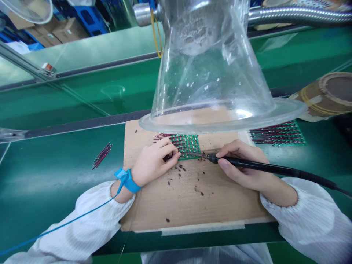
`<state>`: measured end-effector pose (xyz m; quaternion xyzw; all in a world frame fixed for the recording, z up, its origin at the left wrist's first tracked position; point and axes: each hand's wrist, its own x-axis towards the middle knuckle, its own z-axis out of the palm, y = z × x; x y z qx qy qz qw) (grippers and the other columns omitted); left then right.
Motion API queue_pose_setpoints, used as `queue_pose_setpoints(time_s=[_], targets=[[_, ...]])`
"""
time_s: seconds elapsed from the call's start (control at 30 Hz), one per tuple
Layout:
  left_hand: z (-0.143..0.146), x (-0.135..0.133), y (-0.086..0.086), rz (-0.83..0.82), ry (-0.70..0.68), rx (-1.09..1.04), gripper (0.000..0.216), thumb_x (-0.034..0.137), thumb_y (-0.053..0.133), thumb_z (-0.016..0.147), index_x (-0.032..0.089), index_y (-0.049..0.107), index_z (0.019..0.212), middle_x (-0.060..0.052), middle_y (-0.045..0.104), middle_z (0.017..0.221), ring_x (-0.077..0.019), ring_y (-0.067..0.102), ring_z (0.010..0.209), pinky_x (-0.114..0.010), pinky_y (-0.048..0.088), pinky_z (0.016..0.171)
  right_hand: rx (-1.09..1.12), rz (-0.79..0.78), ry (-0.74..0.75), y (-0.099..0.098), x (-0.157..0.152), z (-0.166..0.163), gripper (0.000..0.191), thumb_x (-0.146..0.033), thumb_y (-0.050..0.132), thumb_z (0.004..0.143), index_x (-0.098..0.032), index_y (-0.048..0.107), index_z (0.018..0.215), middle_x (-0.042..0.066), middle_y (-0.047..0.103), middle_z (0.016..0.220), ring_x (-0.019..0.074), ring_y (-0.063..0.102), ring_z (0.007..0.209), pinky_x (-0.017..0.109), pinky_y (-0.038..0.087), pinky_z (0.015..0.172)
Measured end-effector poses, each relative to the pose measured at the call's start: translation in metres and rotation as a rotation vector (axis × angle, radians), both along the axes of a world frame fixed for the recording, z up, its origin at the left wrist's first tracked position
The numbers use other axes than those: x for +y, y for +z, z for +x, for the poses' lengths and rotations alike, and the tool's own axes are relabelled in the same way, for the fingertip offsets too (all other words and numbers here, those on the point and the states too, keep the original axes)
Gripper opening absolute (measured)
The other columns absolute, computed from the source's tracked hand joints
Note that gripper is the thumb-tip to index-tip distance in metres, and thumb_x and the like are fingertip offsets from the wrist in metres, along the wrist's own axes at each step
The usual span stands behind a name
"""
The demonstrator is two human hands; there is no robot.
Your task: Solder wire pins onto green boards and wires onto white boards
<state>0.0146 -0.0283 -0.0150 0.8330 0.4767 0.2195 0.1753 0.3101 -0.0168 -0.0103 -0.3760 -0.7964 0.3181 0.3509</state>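
A circuit board (pixel 191 145) lies on cardboard (pixel 225 201), right of a wire bundle (pixel 102 156).

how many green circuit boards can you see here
2: one green board on the cardboard beside the left hand, the other board farther right, past the right hand. The clear hood may hide more.

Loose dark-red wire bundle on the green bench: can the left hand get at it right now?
Probably yes: nothing stands between the left hand and the loose dark-red wire bundle, though that hand would first have to leave the green circuit board.
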Motion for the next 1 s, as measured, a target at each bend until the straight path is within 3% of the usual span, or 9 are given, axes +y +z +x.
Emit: queue_pose_setpoints(time_s=[0.3,1.0], targets=[[-0.0006,0.0003,-0.0010,-0.015,-0.001,-0.003,0.020,0.027,0.061,0.102,0.018,0.064,0.084,0.000,0.063,0.085,-0.0131,0.057,0.074,-0.026,0.042,0.065,0.095,-0.036,-0.032,0.0016,-0.0003,-0.0010,0.011,-0.017,0.069,0.094,-0.025,0.063,0.098,-0.004,0.065,0.070,0.0085,0.055,0.050,0.022,0.038,0.044],[0.0049,-0.0016,-0.0006,-0.011,0.061,-0.011,0.021,0.024,0.061,0.100,0.018,0.059,0.080,0.000,0.059,0.080,-0.0131,0.055,0.071,-0.026,0.041,0.063,-0.003,0.004,-0.022,0.0011,-0.0003,-0.0012,0.010,-0.023,0.073,0.092,-0.026,0.066,0.100,-0.002,0.067,0.069,0.0118,0.058,0.051,0.025,0.041,0.045]])
